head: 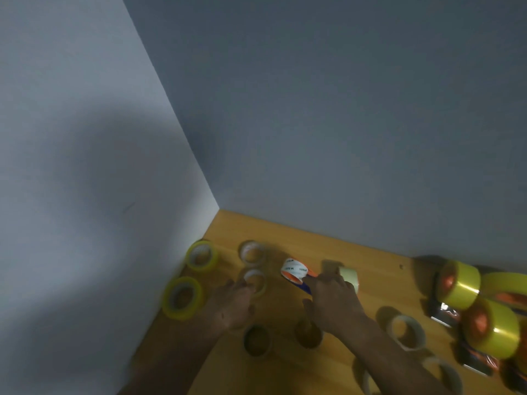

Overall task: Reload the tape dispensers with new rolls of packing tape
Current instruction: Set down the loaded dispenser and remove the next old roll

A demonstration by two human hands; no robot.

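On the wooden table point(356, 252), my right hand point(332, 297) grips a tape dispenser point(296, 272) with an orange body, a blue handle and a white printed core on its spool. A pale roll point(349, 276) sits just behind that hand. My left hand point(235, 305) rests on the table with its fingertips at a small empty core point(254, 280); whether it grips the core is unclear. Two yellow tape rolls point(202, 255) point(182, 298) lie by the left wall. At the right, loaded dispensers carry thick yellow rolls point(459, 282) point(492, 327).
Several empty cores lie about the table: one at the back point(252, 252), two brownish ones near my wrists point(257, 340) point(309, 332), pale ones at the right point(406, 330). Grey walls point(85, 166) close the table's left and far sides. The picture is blurred.
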